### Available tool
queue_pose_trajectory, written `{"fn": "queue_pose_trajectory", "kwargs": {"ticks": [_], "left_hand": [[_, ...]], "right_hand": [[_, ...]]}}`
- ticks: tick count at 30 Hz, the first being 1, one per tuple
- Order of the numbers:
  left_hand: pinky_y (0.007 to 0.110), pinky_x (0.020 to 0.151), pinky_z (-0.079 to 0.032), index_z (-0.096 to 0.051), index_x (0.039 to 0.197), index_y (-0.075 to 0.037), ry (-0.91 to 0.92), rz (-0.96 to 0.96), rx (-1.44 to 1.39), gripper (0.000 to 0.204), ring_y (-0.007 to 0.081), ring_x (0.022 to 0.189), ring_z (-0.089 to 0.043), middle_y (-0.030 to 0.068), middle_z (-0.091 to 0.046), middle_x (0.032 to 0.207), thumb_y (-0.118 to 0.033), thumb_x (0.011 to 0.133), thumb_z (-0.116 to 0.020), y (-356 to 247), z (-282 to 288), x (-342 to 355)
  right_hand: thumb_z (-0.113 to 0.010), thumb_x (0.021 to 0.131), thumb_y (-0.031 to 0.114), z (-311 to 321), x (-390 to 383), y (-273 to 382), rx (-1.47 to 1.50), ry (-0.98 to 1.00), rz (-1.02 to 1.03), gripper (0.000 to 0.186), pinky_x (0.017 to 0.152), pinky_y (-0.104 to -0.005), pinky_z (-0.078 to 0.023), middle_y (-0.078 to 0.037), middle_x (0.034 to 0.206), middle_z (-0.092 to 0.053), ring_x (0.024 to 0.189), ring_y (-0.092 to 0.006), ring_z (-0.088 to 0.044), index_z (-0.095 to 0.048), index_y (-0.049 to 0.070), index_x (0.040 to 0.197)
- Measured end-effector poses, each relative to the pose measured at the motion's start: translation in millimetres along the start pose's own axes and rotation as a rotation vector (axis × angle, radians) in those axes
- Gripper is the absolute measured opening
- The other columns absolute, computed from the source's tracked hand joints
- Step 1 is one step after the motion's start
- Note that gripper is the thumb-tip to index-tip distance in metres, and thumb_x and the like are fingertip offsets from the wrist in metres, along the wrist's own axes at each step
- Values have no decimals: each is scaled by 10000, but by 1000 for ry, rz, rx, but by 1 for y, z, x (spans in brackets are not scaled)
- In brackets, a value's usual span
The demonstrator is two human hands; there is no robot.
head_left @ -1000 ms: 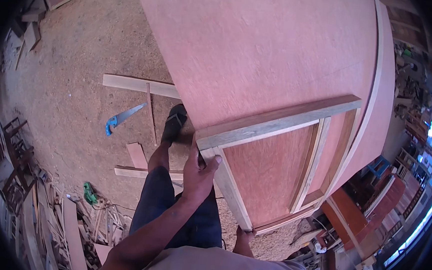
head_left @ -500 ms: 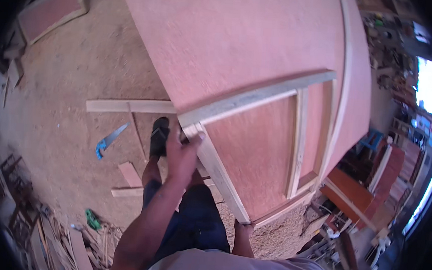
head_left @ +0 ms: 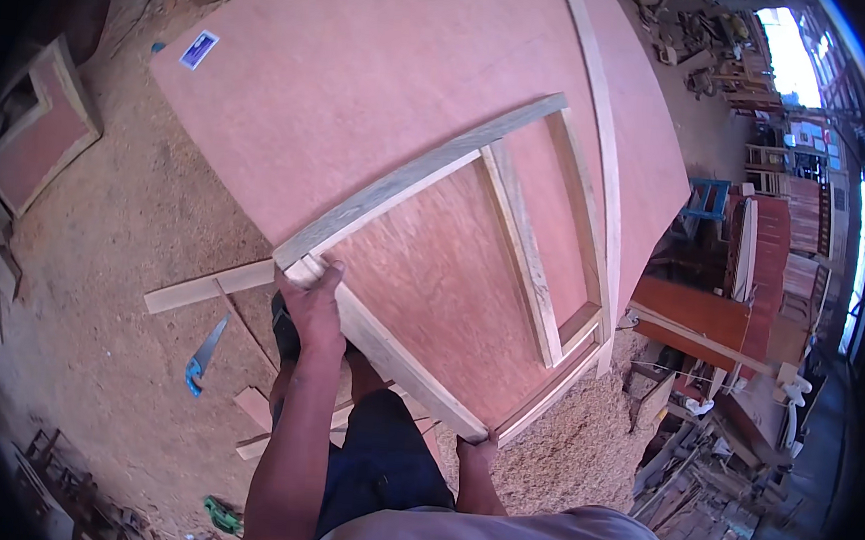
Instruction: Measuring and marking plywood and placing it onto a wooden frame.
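Note:
A rectangular wooden frame [head_left: 394, 351] with a crossbar lies on a large reddish plywood sheet [head_left: 366, 75]. My left hand [head_left: 312, 307] is closed around the frame's near left corner, thumb on top and the other fingers partly hidden. At the near right corner my right hand [head_left: 478, 456] grips the edge from below, its fingers largely out of sight. Across the sheet, just beyond the frame's right end, runs a long pale wood strip [head_left: 597, 101].
On the sandy floor to the left are a blue-handled handsaw [head_left: 204, 356] and a plank [head_left: 206, 287]. Wood shavings [head_left: 566, 445] cover the ground at right. A reddish framed panel [head_left: 46, 133] stands far left; an orange-brown board [head_left: 690, 313] lies right.
My left hand has closed onto the frame's corner. The view has shifted, so the sheet and frame appear further left and turned somewhat. My right hand stays at its corner.

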State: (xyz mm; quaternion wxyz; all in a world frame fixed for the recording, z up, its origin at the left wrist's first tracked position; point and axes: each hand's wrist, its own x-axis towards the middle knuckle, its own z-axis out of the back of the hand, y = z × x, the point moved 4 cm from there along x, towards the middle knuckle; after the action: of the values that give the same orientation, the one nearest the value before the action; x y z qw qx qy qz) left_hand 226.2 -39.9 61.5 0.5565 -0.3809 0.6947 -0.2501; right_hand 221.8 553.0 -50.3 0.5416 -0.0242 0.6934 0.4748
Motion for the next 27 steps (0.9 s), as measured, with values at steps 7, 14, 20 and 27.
{"fn": "queue_pose_trajectory", "kwargs": {"ticks": [7, 14, 20, 27], "left_hand": [[455, 1154, -487, -472, 1462, -80, -79, -51, -107, 716, 268, 1281, -610, 110, -626, 1379, 103, 850, -795, 26, 26, 22], [445, 1154, -471, -528, 1414, -81, -135, 18, -60, 669, 263, 1287, -606, 103, -638, 1353, 69, 832, -824, 18, 10, 10], [420, 1143, -457, -561, 1389, -60, -156, -5, -19, 628, 252, 1292, -599, 102, -646, 1350, 15, 838, -855, 9, 10, 7], [406, 1136, -449, -559, 1401, -33, -167, -3, 86, 599, 230, 1259, -609, 96, -659, 1345, -37, 877, -851, 2, 27, 16]], "right_hand": [[-708, 981, 339, 4, -19, 6, 34, -15, -248, 240, 1104, -650, -516, -125, 1225, -729, 1238, -391, -655, -739, 142, 1114], [-778, 985, 324, 22, -7, 40, -53, -93, -421, 232, 1132, -588, -501, -107, 1307, -684, 1279, -367, -620, -767, 178, 1165], [-618, 1055, 571, -1, -5, 85, -1144, 582, -242, 532, 928, -473, -532, -42, 1356, -597, 1103, -268, -575, -625, 240, 1472], [-582, 1095, 499, -18, -32, 68, -1109, 239, -440, 447, 1044, -584, -517, -65, 1279, -610, 1268, -281, -584, -611, 167, 1393]]}}
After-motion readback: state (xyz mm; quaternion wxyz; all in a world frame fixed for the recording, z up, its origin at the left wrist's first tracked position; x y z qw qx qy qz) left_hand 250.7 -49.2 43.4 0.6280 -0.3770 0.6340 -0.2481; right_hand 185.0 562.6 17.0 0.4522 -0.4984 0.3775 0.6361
